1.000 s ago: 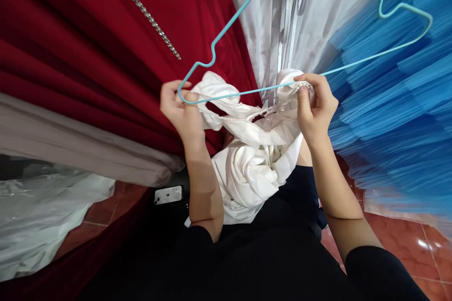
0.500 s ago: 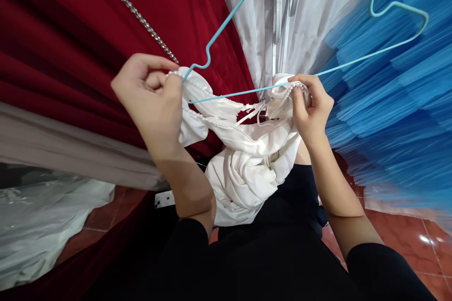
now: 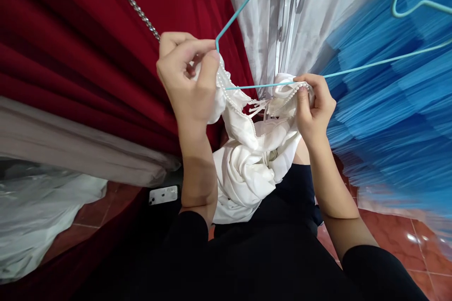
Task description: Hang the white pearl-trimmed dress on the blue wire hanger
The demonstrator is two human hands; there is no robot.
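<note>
A white dress (image 3: 243, 174) with pearl-beaded edges and thin white laces hangs bunched in front of my body. My left hand (image 3: 190, 75) is closed on its left strap, with the thumb and fingers at the left end of a light blue hanger (image 3: 247, 4). Pinched in my right hand (image 3: 314, 106) is the beaded edge on the other side, right by the hanger's bottom bar. That bar runs across the dress opening. The hanger's right shoulder, with its notch, sticks out past my right hand, with no cloth on it.
Dark red cloth (image 3: 70, 56) with a jewelled chain (image 3: 130, 2) hangs at left. Blue ruffled tulle (image 3: 395, 89) fills the right, and white fabric (image 3: 243, 9) hangs behind metal rails. A white phone (image 3: 163, 194) lies low at left, above a red tiled floor (image 3: 391, 240).
My left hand has moved right and slightly up with the strap, covering the hanger's left notch. The hanger has shifted right. My right hand has hardly moved.
</note>
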